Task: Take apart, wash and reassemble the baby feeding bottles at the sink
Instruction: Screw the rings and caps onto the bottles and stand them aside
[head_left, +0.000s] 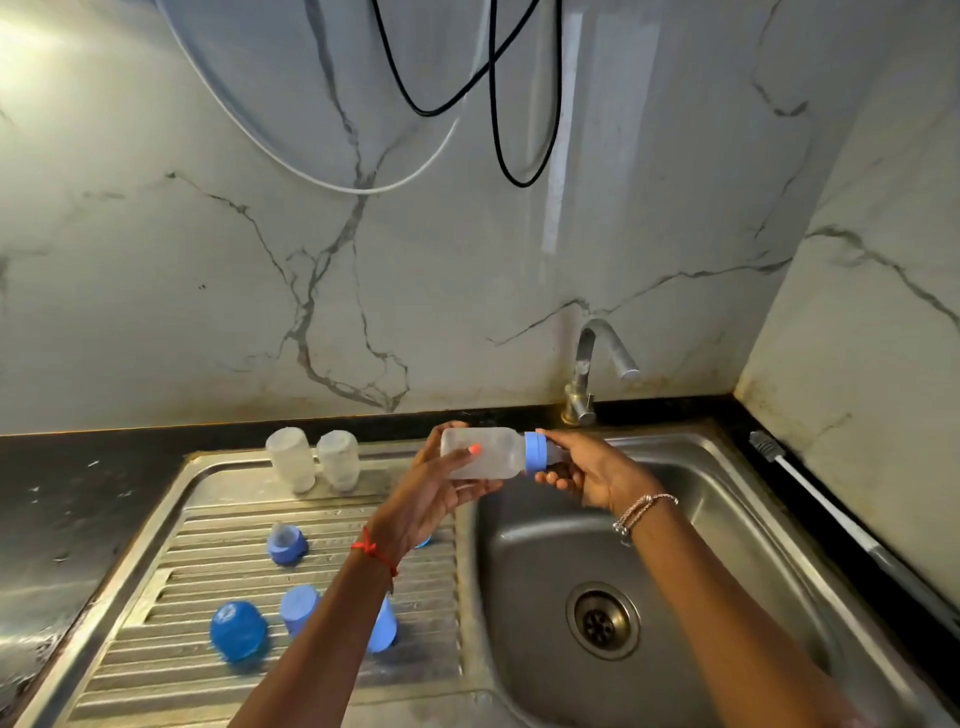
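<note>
grips feeding bottle (485, 453), left hand (428, 496); pinches blue collar (535, 452), right hand (597, 475) — unscrewing or tightening unclear | next: firm counter-twist

Frosted clear bottle (480, 452) with blue collar (535, 452); grey-veined white marble wall (208, 260)

Drainboard (228, 512): left of basin (519, 571); two bottle bodies (291, 460) at back, caps (238, 630) in front.
Tap (592, 364): behind basin.
Brush (821, 497): on counter (727, 408), right of basin.
</note>
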